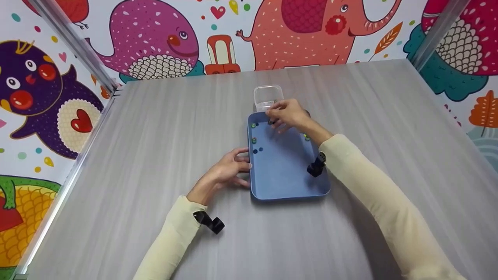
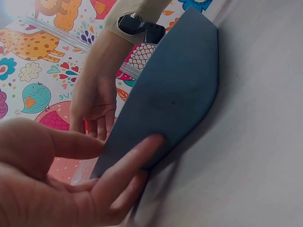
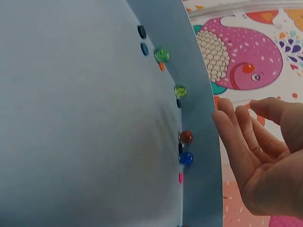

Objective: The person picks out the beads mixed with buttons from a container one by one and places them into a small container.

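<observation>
A blue tray [image 1: 288,171] lies on the grey table. My left hand [image 1: 229,167] touches its left side, fingers fairly straight against the outer wall [image 2: 165,94]. Over the far end of the tray is my right hand [image 1: 290,112], near a clear plastic container [image 1: 268,93]. Its fingers bend loosely, and I see nothing between them in the right wrist view. Along the tray's edge lie a green marble [image 3: 162,55], a yellow-green marble [image 3: 180,91], a reddish marble [image 3: 186,137] and a blue marble [image 3: 186,158]. Among them are small button-like discs, including a dark one [image 3: 141,31] and a pink one [image 3: 181,178].
The clear container stands against the tray's far edge. Another yellow-green piece [image 1: 307,137] lies by the tray's right wall, partly under the right forearm. Patterned walls [image 1: 155,39] border the table at the back and sides. Both wrists wear black camera mounts [image 1: 210,222].
</observation>
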{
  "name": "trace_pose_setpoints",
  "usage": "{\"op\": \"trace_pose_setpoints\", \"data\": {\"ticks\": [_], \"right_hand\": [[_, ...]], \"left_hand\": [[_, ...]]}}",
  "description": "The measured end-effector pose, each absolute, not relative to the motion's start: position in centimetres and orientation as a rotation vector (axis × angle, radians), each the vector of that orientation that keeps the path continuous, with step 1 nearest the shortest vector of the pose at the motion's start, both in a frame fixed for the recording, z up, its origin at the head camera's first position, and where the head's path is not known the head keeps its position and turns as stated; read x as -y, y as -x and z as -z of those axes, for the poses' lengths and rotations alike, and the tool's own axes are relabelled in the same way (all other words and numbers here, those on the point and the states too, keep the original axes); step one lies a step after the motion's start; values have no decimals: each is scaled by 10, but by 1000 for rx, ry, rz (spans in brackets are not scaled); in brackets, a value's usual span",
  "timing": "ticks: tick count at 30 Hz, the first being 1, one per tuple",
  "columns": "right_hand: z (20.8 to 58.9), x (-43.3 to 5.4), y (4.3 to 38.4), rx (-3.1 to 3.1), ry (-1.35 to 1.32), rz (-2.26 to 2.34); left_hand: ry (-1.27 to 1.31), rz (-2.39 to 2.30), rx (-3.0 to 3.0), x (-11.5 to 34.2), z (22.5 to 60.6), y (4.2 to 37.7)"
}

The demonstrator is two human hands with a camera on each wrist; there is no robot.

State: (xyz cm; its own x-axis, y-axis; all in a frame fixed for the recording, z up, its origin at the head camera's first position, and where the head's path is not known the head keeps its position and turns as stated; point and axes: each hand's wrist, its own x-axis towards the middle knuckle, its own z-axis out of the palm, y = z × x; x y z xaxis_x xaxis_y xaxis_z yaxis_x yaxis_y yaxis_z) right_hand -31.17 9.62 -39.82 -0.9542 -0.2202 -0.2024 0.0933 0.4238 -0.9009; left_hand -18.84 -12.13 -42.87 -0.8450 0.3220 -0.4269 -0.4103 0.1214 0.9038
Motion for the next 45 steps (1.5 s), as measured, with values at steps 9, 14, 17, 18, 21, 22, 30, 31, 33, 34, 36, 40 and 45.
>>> {"op": "trace_pose_setpoints", "data": {"ticks": [9, 14, 17, 18, 21, 22, 30, 31, 33, 34, 36, 40, 45], "right_hand": [[401, -88, 302, -2385, 198, 1511], [402, -85, 299, -2372, 198, 1503], [402, -85, 298, -2366, 203, 1494], [403, -85, 297, -2368, 207, 1486], [403, -84, 295, -2368, 216, 1468], [404, -84, 294, -2365, 218, 1464], [411, -82, 293, -2326, 236, 1423], [412, -82, 293, -2317, 237, 1421], [413, -82, 293, -2304, 234, 1412], [414, -81, 294, -2297, 232, 1409], [415, -81, 294, -2290, 233, 1393], [416, -79, 293, -2284, 246, 1365], [420, -74, 292, -2258, 271, 1326]], "left_hand": [[75, -1768, -1879, 121, 428, 189], [72, -1786, -1862, 120, 429, 189], [73, -1789, -1856, 120, 429, 189], [72, -1786, -1860, 120, 429, 189], [74, -1783, -1861, 120, 428, 189], [73, -1784, -1860, 120, 428, 189], [82, -1785, -1859, 119, 429, 190], [83, -1785, -1858, 119, 429, 190], [87, -1786, -1853, 119, 429, 190], [87, -1786, -1852, 119, 429, 190], [86, -1788, -1849, 120, 430, 190], [83, -1793, -1847, 120, 430, 191], [93, -1793, -1848, 121, 430, 190]]}}
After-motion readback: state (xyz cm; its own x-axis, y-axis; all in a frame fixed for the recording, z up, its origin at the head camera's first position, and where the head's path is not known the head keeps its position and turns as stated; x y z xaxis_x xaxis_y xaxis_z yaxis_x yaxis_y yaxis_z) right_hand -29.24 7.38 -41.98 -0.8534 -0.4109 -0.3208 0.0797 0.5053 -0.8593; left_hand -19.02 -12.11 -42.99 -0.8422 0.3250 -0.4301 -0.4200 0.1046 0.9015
